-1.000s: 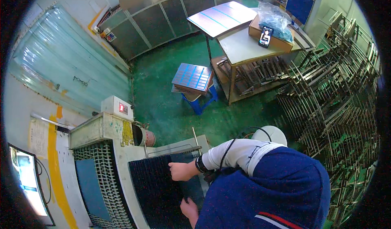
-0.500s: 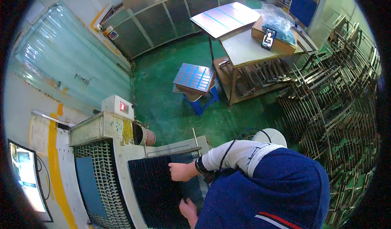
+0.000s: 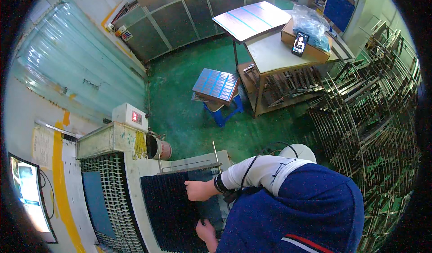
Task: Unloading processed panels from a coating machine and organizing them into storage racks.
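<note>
A tightly packed row of dark, ridged sheets or slots (image 3: pixel 168 208) fills a low rack in front of me. Against its right side leans a flat blue-grey panel (image 3: pixel 215 211). My right hand (image 3: pixel 201 190), with a white sleeve and black wristband, is closed at the panel's upper left edge where it meets the row. Lower down, my left hand (image 3: pixel 206 232) has its fingers curled at the same edge; its fingertips are partly hidden. A similar blue-grey panel (image 3: pixel 98 203) lies on the roller conveyor (image 3: pixel 118 199) to the left.
Metal rods (image 3: pixel 214 151) rise behind the rack. A control box (image 3: pixel 129 116) tops the machine beside a bucket (image 3: pixel 165 150). Beyond stand a blue stool (image 3: pixel 219 117) with stacked panels, a worktable (image 3: pixel 265 57), and a heap of metal racks (image 3: pixel 364 113) at right.
Both hands have shifted very slightly left along with the panel edge. Their grip looks the same, and the whole view has moved a little.
</note>
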{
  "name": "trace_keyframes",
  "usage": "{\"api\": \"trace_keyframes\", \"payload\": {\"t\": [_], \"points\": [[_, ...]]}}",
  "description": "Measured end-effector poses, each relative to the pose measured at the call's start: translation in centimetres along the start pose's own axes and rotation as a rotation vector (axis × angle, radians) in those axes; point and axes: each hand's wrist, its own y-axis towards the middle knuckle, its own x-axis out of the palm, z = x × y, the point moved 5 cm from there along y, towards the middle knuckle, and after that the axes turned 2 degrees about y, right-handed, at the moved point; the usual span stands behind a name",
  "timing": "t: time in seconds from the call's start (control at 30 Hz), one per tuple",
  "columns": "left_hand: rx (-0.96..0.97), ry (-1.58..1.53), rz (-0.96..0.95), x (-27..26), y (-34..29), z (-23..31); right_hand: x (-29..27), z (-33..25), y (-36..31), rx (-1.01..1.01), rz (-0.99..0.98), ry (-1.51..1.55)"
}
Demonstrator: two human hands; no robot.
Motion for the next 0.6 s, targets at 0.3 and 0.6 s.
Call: {"api": "trace_keyframes", "payload": {"t": [0.3, 0.6], "points": [[-0.049, -0.037, -0.054, -1.0, -0.2, 0.6, -0.1, -0.1, -0.1, -0.002, 0.108, 0.028], [-0.02, 0.054, -0.04, 0.4, -0.2, 0.6, -0.1, 0.5, -1.2, 0.018, 0.129, 0.057]]}}
